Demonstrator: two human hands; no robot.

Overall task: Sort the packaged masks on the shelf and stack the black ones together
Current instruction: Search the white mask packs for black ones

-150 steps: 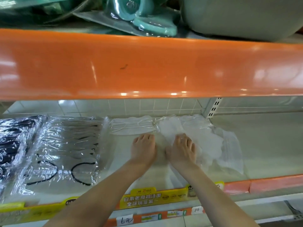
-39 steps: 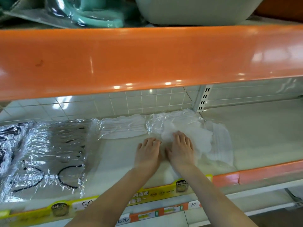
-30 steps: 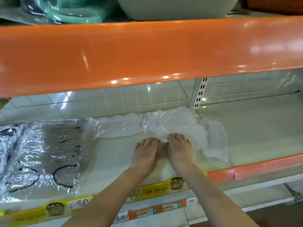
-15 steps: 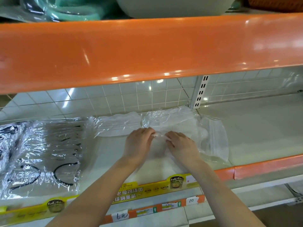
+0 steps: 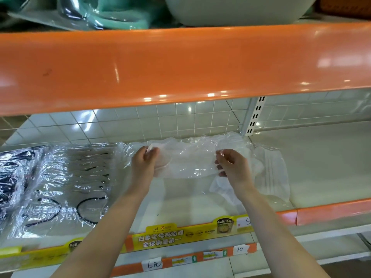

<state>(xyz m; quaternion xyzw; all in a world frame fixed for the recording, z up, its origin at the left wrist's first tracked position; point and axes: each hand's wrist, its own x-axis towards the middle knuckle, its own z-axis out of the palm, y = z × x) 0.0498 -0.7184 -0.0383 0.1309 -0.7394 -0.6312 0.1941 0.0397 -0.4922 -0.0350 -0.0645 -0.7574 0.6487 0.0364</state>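
Note:
A clear bag of white masks (image 5: 190,161) is lifted a little above the shelf, stretched between my hands. My left hand (image 5: 143,163) grips its left end and my right hand (image 5: 230,165) pinches its right end. More white masks in clear wrap (image 5: 269,175) lie on the shelf behind and right of my right hand. At the left lies a flat clear pack with black ear loops (image 5: 68,183). A pack of black masks (image 5: 12,177) sits at the far left edge, partly cut off.
The pale shelf board (image 5: 321,163) stretches bare to the right. An orange shelf front (image 5: 180,63) overhangs close above. A yellow price strip (image 5: 164,237) runs along the front edge. Green and grey plastic goods (image 5: 120,11) sit on the upper shelf.
My hands, pressed flat side by side on the white masks before, have curled, moved apart and lifted the bag off the shelf, stretching it between them.

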